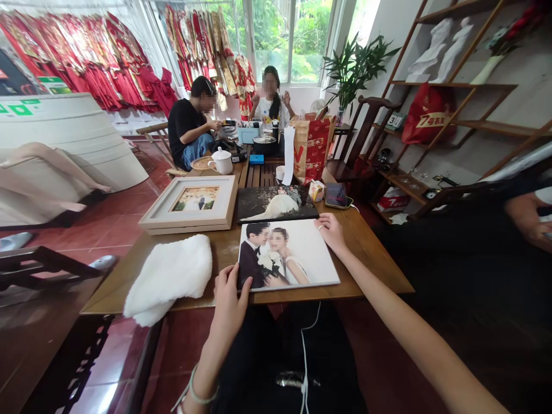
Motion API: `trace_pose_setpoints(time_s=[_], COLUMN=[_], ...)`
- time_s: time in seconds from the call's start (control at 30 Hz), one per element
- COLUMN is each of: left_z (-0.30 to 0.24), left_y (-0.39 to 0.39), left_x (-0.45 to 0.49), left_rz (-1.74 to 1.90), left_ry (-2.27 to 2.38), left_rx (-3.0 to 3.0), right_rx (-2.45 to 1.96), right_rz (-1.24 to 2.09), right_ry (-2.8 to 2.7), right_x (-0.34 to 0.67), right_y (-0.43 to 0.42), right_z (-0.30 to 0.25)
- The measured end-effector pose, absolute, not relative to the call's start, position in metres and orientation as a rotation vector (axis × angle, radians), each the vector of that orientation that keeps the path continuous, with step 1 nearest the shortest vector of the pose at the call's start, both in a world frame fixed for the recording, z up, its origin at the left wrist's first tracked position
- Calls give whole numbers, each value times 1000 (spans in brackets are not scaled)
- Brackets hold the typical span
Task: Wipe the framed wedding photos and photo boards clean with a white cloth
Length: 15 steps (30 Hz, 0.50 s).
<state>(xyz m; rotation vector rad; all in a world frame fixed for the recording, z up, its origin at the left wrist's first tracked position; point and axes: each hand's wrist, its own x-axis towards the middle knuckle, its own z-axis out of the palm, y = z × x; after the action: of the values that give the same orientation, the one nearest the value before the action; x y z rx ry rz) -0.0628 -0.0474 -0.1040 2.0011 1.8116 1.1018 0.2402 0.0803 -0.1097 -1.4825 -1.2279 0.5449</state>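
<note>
- White cord (305, 368) hangs down over our dark lap, below the table's near edge.
- Our left hand (229, 296) is half open at the near left corner of the photo (290, 254), thumb over the front, fingers along the side, holding it.
- Our right hand (333, 232) is loosely curled, with hold of the same photo at its far right corner.
- That photo, showing a couple, is on the wooden table (377, 267), close to the near edge in front of us.
- To its left we see a white towel (172, 276), crumpled and hanging partly over the edge.
- Just beyond our photo lies a dark picture (276, 204), with a framed picture (194, 201) on its left and a phone (336, 196) and small box (316, 191) on its right.
- Farther along we have a lidded cup (222, 162) and a red and brown paper bag (308, 150).
- Across from us sit two people, one in black (184, 123), one in white (278, 112).
- Behind them, red clothes (125, 63) hang by the windows (293, 40).
</note>
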Motion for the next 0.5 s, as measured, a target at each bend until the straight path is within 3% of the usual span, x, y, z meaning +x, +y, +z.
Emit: trace_pose_setpoints(time_s=[0.5], left_z=[-105], left_y=[-53], left_x=[-58], left_rz=[1085], left_ry=[1873], left_rx=[2138], right_rx=[-1267], right_rz=[532], right_ry=[-1670], right_x=[228], right_y=[63], right_z=[-107])
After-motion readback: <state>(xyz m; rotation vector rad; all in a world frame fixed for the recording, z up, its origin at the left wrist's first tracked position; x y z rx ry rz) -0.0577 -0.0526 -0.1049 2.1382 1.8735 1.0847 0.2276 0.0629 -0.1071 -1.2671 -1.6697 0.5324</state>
